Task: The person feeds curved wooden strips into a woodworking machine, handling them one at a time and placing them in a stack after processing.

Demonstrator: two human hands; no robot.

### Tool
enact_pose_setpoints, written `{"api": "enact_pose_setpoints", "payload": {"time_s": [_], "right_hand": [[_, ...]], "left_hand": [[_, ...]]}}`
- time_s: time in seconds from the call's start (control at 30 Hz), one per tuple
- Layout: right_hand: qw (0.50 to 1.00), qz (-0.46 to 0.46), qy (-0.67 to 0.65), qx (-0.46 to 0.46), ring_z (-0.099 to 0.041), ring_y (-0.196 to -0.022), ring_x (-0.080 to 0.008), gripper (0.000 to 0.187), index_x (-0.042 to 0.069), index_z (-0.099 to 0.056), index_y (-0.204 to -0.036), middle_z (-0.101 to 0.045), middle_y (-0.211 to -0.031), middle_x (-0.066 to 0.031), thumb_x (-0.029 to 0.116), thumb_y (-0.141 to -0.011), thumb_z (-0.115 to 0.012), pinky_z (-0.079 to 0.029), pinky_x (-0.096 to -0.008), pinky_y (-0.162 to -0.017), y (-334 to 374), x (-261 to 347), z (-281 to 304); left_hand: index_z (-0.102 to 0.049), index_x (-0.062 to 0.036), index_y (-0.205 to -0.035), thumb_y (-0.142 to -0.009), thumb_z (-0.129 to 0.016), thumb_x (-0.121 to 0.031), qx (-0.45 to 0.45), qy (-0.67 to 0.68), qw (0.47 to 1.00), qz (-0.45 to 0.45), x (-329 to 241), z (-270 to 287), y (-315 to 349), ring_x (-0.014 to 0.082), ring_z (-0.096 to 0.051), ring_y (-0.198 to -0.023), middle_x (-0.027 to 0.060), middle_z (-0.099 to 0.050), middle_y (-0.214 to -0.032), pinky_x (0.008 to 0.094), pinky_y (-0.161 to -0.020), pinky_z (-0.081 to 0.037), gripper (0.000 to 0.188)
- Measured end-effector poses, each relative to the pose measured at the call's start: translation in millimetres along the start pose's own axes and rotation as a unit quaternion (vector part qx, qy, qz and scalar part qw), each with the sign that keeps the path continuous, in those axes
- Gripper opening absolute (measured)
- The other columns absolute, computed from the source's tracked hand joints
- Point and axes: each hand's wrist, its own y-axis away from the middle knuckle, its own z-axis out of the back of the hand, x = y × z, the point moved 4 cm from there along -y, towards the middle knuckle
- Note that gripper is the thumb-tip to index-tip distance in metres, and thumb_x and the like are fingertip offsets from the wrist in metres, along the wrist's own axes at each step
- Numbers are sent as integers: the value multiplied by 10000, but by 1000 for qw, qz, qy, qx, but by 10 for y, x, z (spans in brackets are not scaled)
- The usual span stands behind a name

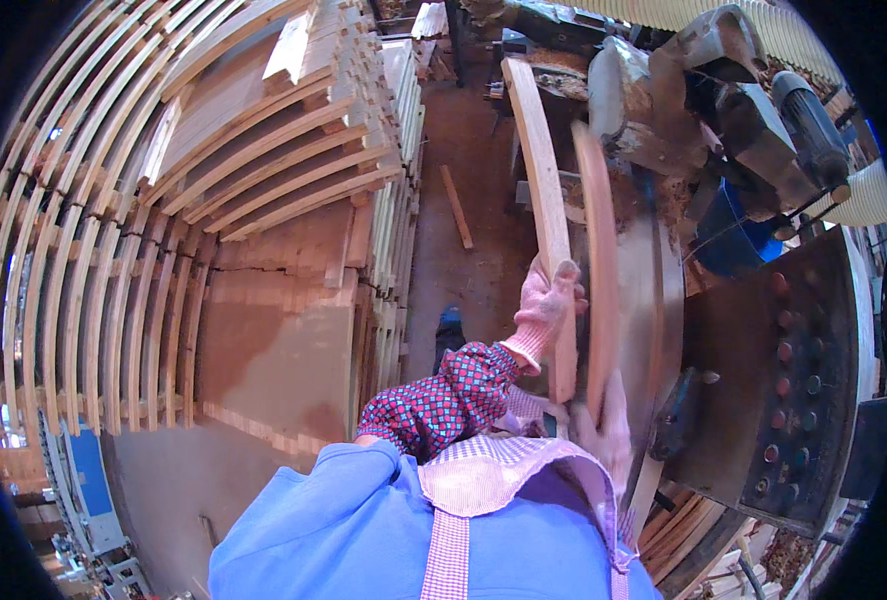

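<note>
My left hand (548, 300), in a pale pink glove, is closed around a long, squared wooden strip (537, 165). This strip runs away from me, its near end close to my apron. Just to its right, a second wooden strip (597, 260) is blurred by motion. At that strip's near end, my right hand (608, 430), also gloved, grips it low in front of my body. The right fingers are smeared and partly hidden by the wood. Both strips lie roughly side by side, beside the machine bed (648, 280).
A woodworking machine with a motor (808, 120) and a blue bucket (738, 230) stands at the right. Nearer is a control panel (763, 370) with several buttons. Stacked wooden slats (273, 150) fill the left. One loose stick (456, 207) lies on the floor.
</note>
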Motion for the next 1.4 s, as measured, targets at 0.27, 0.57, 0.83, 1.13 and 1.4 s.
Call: {"api": "enact_pose_setpoints", "payload": {"time_s": [0.27, 0.57, 0.83, 1.13, 1.4], "right_hand": [[918, 40, 375, -125, -435, -1293, -423, 554, -2, -434, -1392, -434, -1410, -266, 231, -906, -561, -330, -496, -1107, 148, -1392, -2], [942, 125, 214, -224, -422, -1277, -423, 468, 67, -433, -1401, -458, -1400, -222, 190, -959, -521, -350, -455, -1076, -2417, -1494, 133], [996, 22, -85, 24, -416, -1347, -356, 898, -21, -221, -1491, -408, -1428, -295, 301, -812, -711, -355, -383, -1096, -794, -40, -387], [953, -19, 273, -132, -432, -1300, -440, 559, -53, -438, -1382, -438, -1396, -305, 126, -869, -572, -322, -491, -1113, 938, -1613, -263], [918, 3, 374, -134, -393, -1330, -401, 469, 41, -482, -1376, -456, -1427, -189, 202, -937, -510, -268, -477, -1139, -1433, -1258, -35]], "left_hand": [[-472, -84, -1128, -959, -604, -269, 38, 8, 997, 68, 192, 85, -63, 115, -580, -715, 35, -578, -926, 292, -608, -564, 283], [-493, -67, -1132, -956, -597, -183, 47, -75, 996, -2, -121, -40, -349, 139, -624, -721, 61, -626, -929, 311, -636, -571, 235], [-495, -41, -1313, -962, -590, -224, 203, -208, 954, -71, -1, 63, -232, 222, -582, -1028, 99, -595, -1178, 352, -897, -498, 407], [-259, 84, -1445, -936, -597, -208, -108, -379, 750, -531, -4075, 305, -984, 258, -371, -1359, 208, -373, -1468, 354, -1116, -282, 677], [-367, 2, -1420, -749, -809, -217, -304, -819, 451, -184, -6222, 1910, -2766, 271, -431, -1287, 181, -430, -1416, 295, -1120, -304, 833]]}}
